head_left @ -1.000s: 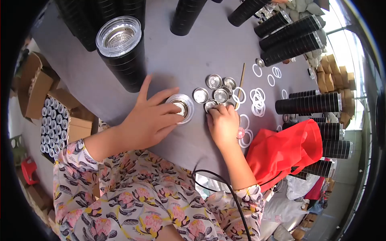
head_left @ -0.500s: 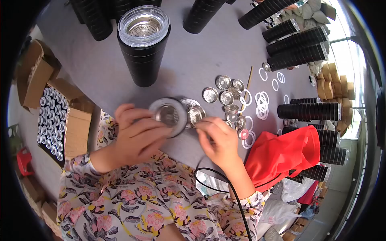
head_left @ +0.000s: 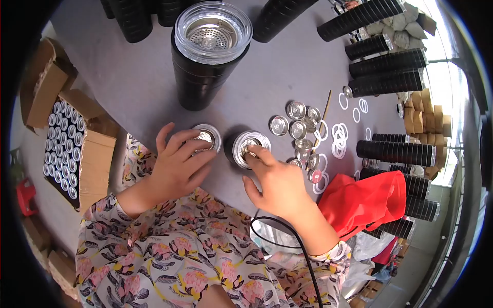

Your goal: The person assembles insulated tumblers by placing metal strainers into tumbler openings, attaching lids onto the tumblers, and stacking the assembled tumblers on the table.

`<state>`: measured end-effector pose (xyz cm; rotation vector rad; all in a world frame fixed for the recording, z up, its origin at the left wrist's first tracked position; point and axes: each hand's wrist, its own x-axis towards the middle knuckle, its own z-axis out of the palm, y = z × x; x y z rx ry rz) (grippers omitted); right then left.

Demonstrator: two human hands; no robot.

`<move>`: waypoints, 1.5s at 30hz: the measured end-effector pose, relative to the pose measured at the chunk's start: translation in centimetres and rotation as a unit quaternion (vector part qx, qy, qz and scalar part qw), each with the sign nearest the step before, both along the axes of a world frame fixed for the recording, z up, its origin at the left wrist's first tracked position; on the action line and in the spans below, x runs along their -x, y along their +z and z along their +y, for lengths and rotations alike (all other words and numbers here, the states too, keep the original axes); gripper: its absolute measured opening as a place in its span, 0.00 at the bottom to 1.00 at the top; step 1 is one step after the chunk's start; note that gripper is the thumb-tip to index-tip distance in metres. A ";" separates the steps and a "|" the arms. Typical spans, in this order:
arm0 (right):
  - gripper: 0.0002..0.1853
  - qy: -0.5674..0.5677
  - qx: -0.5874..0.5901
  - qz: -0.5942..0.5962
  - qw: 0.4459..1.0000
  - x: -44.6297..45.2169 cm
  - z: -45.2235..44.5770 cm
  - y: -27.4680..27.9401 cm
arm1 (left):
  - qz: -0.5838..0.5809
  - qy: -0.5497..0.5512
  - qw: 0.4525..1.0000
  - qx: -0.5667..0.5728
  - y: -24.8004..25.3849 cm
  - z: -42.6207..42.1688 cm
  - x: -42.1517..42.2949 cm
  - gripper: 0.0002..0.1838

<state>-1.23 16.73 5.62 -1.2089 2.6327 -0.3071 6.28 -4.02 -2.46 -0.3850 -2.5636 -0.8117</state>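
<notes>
My left hand (head_left: 179,167) lies over a clear-rimmed lid (head_left: 210,137) with a perforated metal strainer, its fingers spread and touching the rim and strainer. To its right, the index finger of my right hand (head_left: 275,187) presses into the strainer of a second lid (head_left: 250,146), which has a dark outer side; its thumb stands apart. Beyond both hands rises a black stack (head_left: 201,77) topped by a clear lid with a strainer (head_left: 213,33). Several small metal cups (head_left: 297,130) sit right of my right hand, beside white rings (head_left: 339,141).
A red cloth bag (head_left: 359,203) lies at the right, near a black cable (head_left: 300,241). Black stacks (head_left: 395,152) line the far right side. A thin stick (head_left: 327,105) lies by the cups. At the left, an open cardboard box (head_left: 97,164) holds several lidded pieces.
My right hand has moved from the metal cups to the second lid. A metal strainer it held half a second ago now sits in a lid. My left hand has shifted onto the other lid.
</notes>
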 end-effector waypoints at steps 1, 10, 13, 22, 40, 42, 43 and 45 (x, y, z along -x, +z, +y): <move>0.18 0.002 -0.010 -0.004 1.000 0.2 -0.1 0.0 | 0.016 -0.018 1.000 -0.007 0.2 0.3 0.2 0.16; 0.03 -0.297 0.309 -0.024 0.903 -0.4 5.9 -3.2 | -0.009 -0.153 0.982 0.106 2.5 3.2 4.0 0.11; 0.07 -0.284 0.136 0.052 0.948 -1.8 8.2 -5.4 | -0.012 -0.134 0.991 0.007 3.3 3.2 4.4 0.10; 0.04 -0.322 0.291 0.012 0.901 -1.7 7.7 -5.7 | 0.023 0.030 0.997 -0.075 3.4 -0.9 -0.1 0.12; 0.16 -0.023 -0.022 0.019 0.999 -0.9 -0.3 -2.3 | 0.010 -0.071 0.996 0.043 2.2 0.6 0.5 0.14; 0.15 -0.025 -0.025 0.006 0.999 -0.4 -0.6 -1.9 | 0.018 -0.118 0.989 0.086 2.1 1.4 1.2 0.17; 0.12 -0.032 0.048 -0.022 0.998 -0.1 -0.1 -1.9 | 0.026 -0.136 0.985 0.106 2.1 1.9 1.6 0.18; 0.09 -0.041 0.196 -0.080 0.976 0.8 1.6 -2.9 | 0.014 -0.140 0.983 0.118 2.5 3.2 2.1 0.19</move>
